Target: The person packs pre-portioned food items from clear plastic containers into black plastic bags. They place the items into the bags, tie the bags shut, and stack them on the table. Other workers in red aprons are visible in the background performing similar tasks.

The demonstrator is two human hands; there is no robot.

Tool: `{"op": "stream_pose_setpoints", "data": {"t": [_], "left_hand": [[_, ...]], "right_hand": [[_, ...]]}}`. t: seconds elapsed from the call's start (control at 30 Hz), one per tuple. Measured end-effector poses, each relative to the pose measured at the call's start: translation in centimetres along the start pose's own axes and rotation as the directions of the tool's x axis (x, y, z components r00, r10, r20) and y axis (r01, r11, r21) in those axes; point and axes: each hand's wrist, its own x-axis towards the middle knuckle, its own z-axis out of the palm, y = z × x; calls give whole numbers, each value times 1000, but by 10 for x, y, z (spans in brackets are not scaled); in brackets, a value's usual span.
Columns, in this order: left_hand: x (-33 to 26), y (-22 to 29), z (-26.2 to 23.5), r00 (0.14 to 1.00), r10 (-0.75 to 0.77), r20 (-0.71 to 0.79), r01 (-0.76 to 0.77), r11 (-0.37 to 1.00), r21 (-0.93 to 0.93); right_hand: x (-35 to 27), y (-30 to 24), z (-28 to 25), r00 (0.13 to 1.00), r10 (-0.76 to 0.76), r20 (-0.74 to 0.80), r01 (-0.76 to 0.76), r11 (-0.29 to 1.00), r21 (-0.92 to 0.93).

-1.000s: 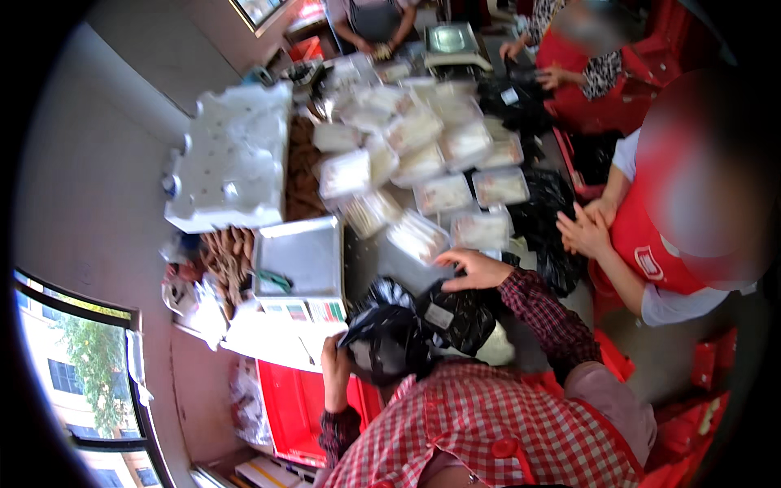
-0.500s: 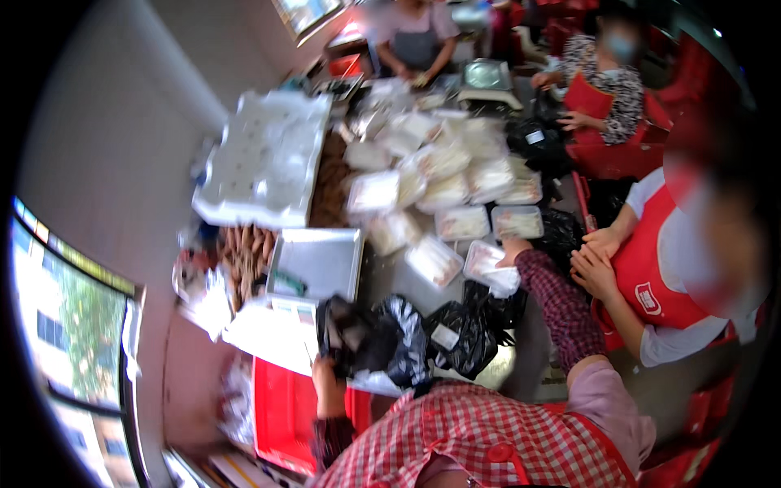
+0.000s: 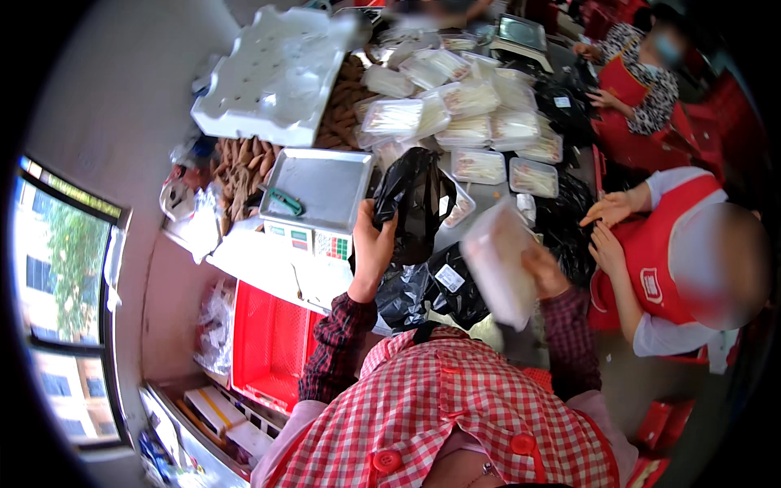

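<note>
My left hand is closed round the edge of a black plastic bag, which hangs partly opened over the table. In my right hand is a clear plastic food tray, tilted up and smeared by motion; its contents are blurred. The tray is to the right of the bag and apart from it. Below the raised bag lie more black bags, one with a white label. Beyond them is a pile of clear trays packed with pale, stick-shaped food.
A metal-topped scale with a green-handled tool stands left, beside brown roots and a white foam box. A red crate sits below. One co-worker stands close at right; another is farther back.
My right hand has lifted a tray from the near edge of the pile and brought it toward me. My left hand has raised the black bag. The head view has shifted.
</note>
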Motion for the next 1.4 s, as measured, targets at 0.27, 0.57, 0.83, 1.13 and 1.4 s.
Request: {"op": "stream_pose_setpoints", "data": {"t": [0.27,0.57,0.83,1.13,1.4], "left_hand": [[-23,53,-5,855,344,389,-395,917,58],[-80,45,4,778,376,503,-371,922,-115],[-67,12,25,924,-176,340,332,811,-482],[-69,-4,16,833,-390,393,536,744,-399],[-61,-92,3,911,-298,286,338,936,-102]], "right_hand": [[32,43,41,985,108,-135,-84,981,176],[53,75,61,961,-107,-257,220,857,466],[45,79,103,894,-234,-382,275,960,55],[30,67,39,692,-561,-454,326,804,-496],[-13,13,53,741,-641,-201,380,646,-662]]}}
